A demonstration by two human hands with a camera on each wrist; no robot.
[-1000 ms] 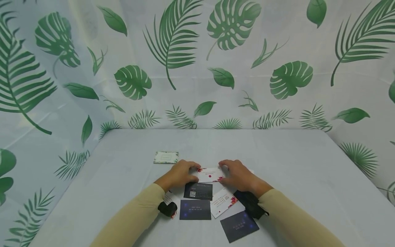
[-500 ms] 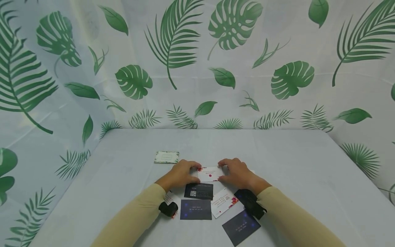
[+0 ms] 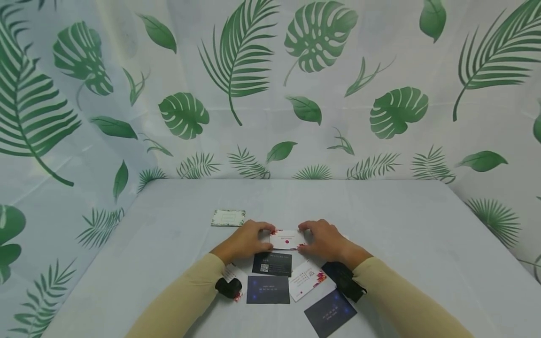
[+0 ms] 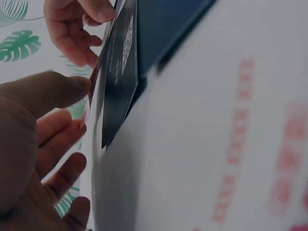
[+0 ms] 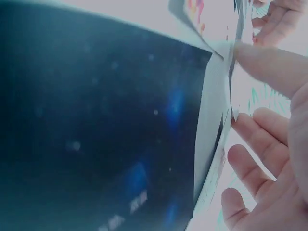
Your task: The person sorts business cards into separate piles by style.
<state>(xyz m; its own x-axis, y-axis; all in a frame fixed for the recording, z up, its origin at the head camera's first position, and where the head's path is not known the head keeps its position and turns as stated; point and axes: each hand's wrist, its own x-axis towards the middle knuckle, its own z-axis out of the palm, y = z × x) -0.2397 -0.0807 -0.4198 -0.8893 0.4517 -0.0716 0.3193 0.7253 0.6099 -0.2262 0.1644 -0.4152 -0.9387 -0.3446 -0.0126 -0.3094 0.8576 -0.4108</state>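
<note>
Little moved since a second ago: white floral card (image 3: 287, 240) held at both ends, left hand (image 3: 246, 242) and right hand (image 3: 323, 241) pinching it just above the table (image 3: 401, 234). Dark cards (image 3: 268, 289) lie close beneath the wrists; leaf-bordered card (image 3: 228, 218) apart, far-left. Open cloth beyond.
</note>
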